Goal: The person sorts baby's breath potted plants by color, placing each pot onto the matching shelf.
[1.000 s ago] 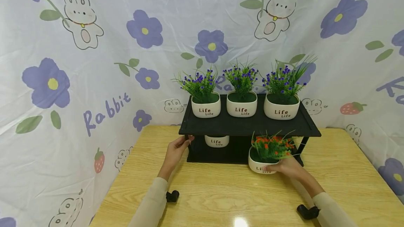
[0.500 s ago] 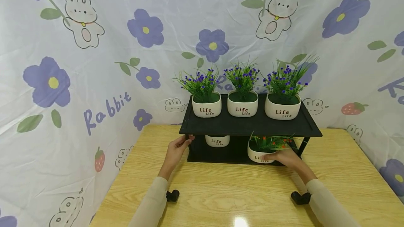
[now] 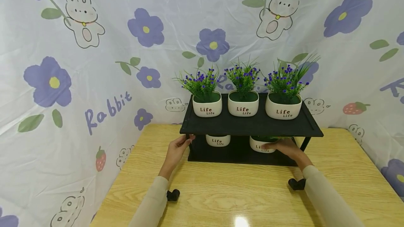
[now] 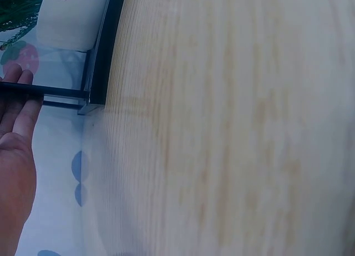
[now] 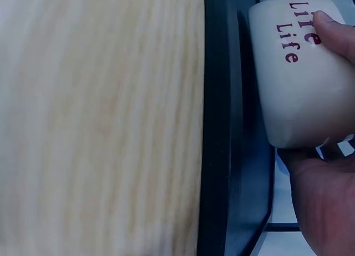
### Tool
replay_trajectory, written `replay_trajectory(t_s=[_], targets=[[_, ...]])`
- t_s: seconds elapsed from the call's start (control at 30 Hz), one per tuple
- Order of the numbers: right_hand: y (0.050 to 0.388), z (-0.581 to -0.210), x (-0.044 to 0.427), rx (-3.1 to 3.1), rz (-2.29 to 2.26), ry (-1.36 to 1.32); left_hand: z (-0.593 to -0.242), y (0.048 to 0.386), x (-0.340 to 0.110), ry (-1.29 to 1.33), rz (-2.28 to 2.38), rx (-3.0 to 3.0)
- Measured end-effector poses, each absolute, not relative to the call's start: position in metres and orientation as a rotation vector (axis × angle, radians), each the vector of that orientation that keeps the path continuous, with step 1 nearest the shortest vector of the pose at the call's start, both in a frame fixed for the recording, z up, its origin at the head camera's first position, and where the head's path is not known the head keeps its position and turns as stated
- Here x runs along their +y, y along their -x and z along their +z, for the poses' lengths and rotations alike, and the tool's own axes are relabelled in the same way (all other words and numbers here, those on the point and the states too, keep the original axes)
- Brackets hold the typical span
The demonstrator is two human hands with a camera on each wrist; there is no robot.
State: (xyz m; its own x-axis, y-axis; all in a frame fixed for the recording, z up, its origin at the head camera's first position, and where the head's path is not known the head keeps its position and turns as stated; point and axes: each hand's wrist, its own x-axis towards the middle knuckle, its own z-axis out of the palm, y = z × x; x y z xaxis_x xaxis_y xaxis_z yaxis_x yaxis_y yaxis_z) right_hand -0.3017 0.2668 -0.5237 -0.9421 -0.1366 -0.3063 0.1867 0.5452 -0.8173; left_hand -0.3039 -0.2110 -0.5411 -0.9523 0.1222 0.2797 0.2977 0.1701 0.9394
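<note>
My right hand (image 3: 289, 150) grips a white flower pot (image 3: 256, 145) marked "Life", its thumb across the front and its fingers out of sight behind. This pot is at the lower tier of a black two-tier shelf (image 3: 252, 126); the upper tier hides most of its plant. In the right wrist view the pot (image 5: 299, 95) is close to the lower board, but I cannot tell if it touches. My left hand (image 3: 175, 151) holds the shelf's front left post (image 4: 61, 92) between thumb and fingers. Another white pot (image 3: 217, 140) stands at the lower tier's left.
On the upper tier, three white pots with purple flowers stand in a row: left pot (image 3: 207, 109), middle pot (image 3: 243, 109), right pot (image 3: 283, 111). The shelf rests on a wooden table (image 3: 221, 188). Behind hangs a patterned cloth (image 3: 176, 6).
My right hand has carried the pot with red flowers from in front of the shelf back into the lower tier, under the upper board. The left hand stays at the post.
</note>
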Motion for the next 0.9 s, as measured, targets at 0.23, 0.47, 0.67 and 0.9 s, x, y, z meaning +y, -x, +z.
replay_trajectory(t_s=[0.23,0.47,0.67,0.9], targets=[[0.312,-0.531,0.265,2.488,-1.539,0.122,-0.54,0.303,-0.211,0.388,-1.913,-2.3],[0.32,-0.534,0.262,2.496,-1.661,0.275,-0.54,0.304,-0.211,0.397,-1.906,-2.31],[0.323,-0.534,0.259,2.486,-1.707,0.32,-0.54,0.305,-0.211,0.398,-1.913,-2.306],[0.323,-0.537,0.258,2.496,-1.677,0.265,-0.538,0.303,-0.211,0.371,-1.911,-2.321]])
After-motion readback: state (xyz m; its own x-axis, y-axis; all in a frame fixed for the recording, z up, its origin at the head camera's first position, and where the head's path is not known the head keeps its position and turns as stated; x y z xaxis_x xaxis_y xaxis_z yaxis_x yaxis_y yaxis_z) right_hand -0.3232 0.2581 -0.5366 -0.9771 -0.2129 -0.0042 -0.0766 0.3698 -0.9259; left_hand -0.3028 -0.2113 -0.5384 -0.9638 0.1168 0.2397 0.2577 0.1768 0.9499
